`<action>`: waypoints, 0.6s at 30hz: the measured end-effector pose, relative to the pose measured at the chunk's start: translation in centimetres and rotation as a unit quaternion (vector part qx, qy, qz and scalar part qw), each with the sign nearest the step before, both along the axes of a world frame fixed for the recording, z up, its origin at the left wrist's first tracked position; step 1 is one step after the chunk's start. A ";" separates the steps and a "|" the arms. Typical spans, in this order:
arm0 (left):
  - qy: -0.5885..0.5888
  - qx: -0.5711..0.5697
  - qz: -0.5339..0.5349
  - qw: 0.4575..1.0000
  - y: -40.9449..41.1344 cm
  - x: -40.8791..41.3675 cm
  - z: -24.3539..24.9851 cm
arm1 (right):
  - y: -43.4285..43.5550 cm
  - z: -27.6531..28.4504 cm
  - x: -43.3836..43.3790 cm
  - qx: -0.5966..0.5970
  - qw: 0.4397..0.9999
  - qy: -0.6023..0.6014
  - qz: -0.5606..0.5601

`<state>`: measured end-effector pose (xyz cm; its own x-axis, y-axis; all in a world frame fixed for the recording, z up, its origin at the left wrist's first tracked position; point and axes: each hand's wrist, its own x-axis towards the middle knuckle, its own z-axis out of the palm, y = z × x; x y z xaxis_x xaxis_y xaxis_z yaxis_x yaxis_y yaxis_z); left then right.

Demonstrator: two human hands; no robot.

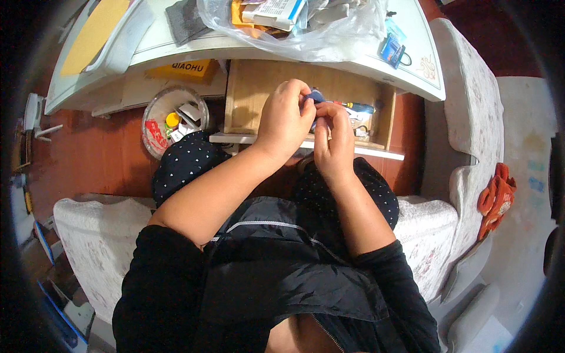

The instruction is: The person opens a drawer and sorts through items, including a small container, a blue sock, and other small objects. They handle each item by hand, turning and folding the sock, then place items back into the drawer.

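My left hand (284,117) pinches a small dark blue item (314,95) between thumb and fingertips, above the pulled-out wooden drawer (249,95). What the item is cannot be made out, since my fingers cover much of it. Close beside, my right hand (336,139) has its bent fingers against the item's lower side. Behind my right hand, inside the drawer, lies a screwdriver (361,107) with a yellow and dark handle. Small white and dark objects (361,118) lie near it, partly hidden by the hand.
A white table (154,42) carries a clear plastic bag (348,37) of packages, a dark grey cloth (185,22) and a blue packet (392,50). Left of the drawer stands a round waste bin (152,106) with litter inside. A covered sofa (470,101) flanks the right side.
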<state>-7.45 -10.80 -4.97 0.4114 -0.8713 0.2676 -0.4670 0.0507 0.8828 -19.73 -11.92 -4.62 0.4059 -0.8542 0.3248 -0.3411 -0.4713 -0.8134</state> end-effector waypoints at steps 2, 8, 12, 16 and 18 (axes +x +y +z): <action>-0.033 -0.020 -0.007 0.999 0.1 0.2 -0.2 | 0.0 -0.6 0.0 0.076 0.997 -0.033 0.004; -0.043 -0.047 -0.119 0.991 0.8 0.1 1.1 | -0.4 0.0 -0.4 0.217 0.970 0.026 0.105; -0.019 -0.081 -0.260 0.962 1.5 0.2 1.0 | -1.2 -2.2 -1.3 0.034 0.970 0.159 0.182; -0.037 -0.042 -0.346 0.937 2.8 -0.6 1.4 | -0.3 -3.8 -2.9 0.104 0.970 0.142 0.166; -0.030 -0.045 -0.321 0.945 2.6 -0.4 2.4 | -0.5 -1.9 -2.4 0.128 0.973 0.117 0.153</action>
